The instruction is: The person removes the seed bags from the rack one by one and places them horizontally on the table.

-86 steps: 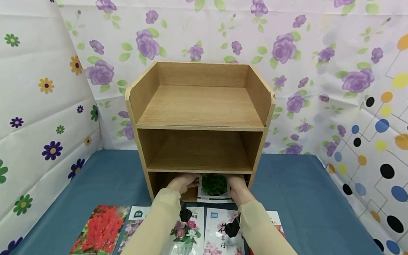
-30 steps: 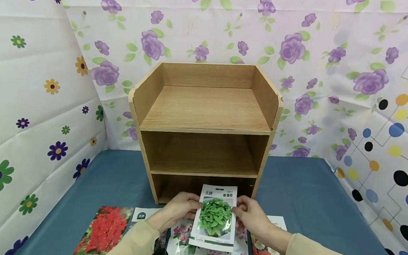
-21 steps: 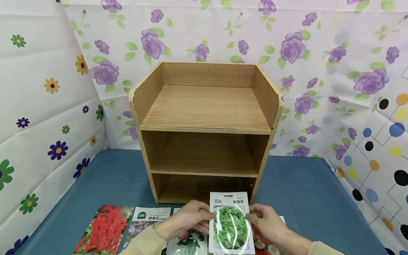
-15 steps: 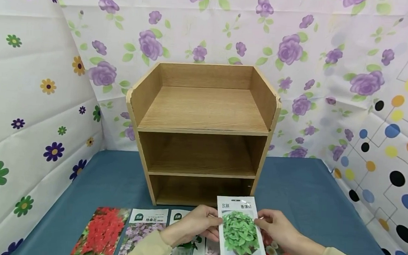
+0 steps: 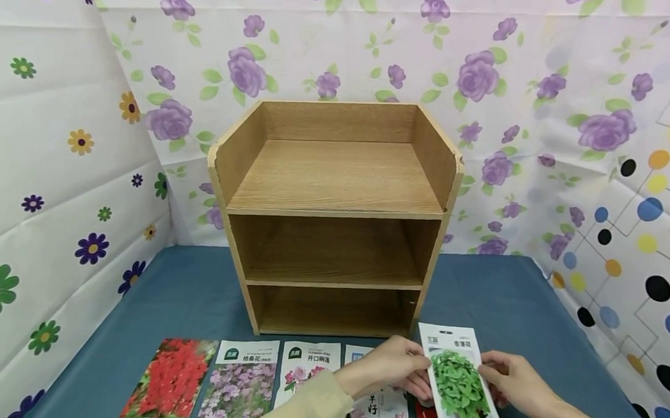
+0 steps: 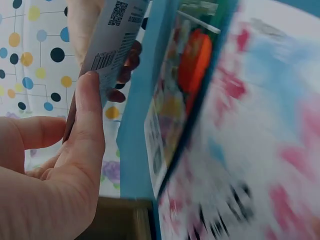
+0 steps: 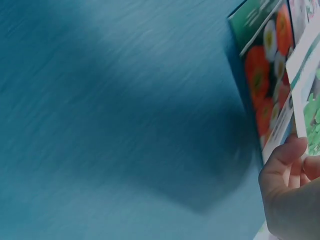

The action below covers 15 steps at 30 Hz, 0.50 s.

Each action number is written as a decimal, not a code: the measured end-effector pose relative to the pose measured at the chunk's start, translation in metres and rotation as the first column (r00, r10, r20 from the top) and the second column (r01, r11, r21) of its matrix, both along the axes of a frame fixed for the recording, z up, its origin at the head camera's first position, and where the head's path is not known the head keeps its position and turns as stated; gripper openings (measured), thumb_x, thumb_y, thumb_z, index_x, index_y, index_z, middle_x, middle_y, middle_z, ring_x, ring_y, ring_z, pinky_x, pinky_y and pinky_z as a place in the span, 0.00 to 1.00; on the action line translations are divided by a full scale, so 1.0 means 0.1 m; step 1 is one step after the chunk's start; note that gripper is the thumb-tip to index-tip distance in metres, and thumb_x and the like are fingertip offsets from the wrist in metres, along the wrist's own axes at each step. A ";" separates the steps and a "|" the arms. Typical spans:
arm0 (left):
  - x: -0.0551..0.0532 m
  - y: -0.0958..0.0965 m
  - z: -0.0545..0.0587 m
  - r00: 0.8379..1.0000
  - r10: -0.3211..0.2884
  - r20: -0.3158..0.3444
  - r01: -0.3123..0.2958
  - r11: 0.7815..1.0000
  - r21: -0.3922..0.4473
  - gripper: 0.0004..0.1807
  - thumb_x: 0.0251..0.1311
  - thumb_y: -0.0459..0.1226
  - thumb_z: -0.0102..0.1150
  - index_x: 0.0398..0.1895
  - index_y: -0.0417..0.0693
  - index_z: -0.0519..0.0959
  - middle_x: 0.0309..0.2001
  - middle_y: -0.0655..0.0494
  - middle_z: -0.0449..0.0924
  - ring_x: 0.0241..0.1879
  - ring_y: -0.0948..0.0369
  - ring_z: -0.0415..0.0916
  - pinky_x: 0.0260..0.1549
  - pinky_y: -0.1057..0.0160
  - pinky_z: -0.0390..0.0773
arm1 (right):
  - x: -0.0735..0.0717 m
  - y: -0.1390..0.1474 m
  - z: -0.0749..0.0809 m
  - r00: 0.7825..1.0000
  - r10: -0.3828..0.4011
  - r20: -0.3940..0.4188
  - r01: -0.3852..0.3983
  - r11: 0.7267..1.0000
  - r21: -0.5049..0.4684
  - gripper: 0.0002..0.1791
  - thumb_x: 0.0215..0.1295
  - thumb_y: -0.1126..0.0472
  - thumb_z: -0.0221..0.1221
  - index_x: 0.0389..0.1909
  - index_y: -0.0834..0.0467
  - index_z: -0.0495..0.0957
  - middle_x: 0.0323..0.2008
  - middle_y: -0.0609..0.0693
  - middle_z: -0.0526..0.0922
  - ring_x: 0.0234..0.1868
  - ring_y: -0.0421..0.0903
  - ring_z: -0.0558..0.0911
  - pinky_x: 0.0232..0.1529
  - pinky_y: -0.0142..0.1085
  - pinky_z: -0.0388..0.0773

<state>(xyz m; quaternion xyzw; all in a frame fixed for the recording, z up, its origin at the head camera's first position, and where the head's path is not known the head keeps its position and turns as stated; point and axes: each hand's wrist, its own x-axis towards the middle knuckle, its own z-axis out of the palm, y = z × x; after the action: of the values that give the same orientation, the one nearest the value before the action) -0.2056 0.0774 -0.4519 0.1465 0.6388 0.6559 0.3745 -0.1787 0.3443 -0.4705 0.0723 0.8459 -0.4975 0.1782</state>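
Between my two hands is a white seed packet (image 5: 459,379) with a green leafy plant on its front. My left hand (image 5: 395,367) pinches its left edge, and my right hand (image 5: 516,379) pinches its right edge. In the left wrist view the packet's back (image 6: 112,40) shows a QR code and a barcode, with the left thumb pressed on it. The right wrist view catches only part of the packet front beside the right hand (image 7: 290,185). It is held over a packet of orange and white flowers (image 7: 260,75), mostly covered in the head view.
Lined up along the front are packets with red flowers (image 5: 169,377), purple flowers (image 5: 237,390), a pink bouquet (image 5: 304,359) and pink blossoms (image 5: 383,413). Behind them a three-level wooden shelf (image 5: 335,212) stands on the blue cloth (image 5: 495,299), with patterned fabric walls (image 5: 344,39) around.
Both hands have drawn the green-plant packet out of the shelf's bottom compartment, then carried it toward me and rightward, past the pink-blossom packet to the row's right end.
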 end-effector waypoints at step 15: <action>-0.13 0.74 -0.07 0.994 0.086 0.065 -0.083 0.995 -0.053 0.08 0.69 0.31 0.53 0.39 0.38 0.81 0.29 0.41 0.81 0.39 0.41 0.83 0.39 0.52 0.83 | 0.00 0.56 -0.07 0.996 -0.080 -0.049 0.087 0.978 0.188 0.18 0.72 0.62 0.55 0.55 0.71 0.74 0.22 0.53 0.76 0.21 0.48 0.75 0.21 0.42 0.74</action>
<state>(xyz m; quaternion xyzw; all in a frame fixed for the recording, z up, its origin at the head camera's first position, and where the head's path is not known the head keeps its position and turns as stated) -0.2185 0.1514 -0.4587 0.0876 0.6476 0.6596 0.3712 -0.1791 0.4005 -0.4770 0.1143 0.8893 -0.4227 0.1321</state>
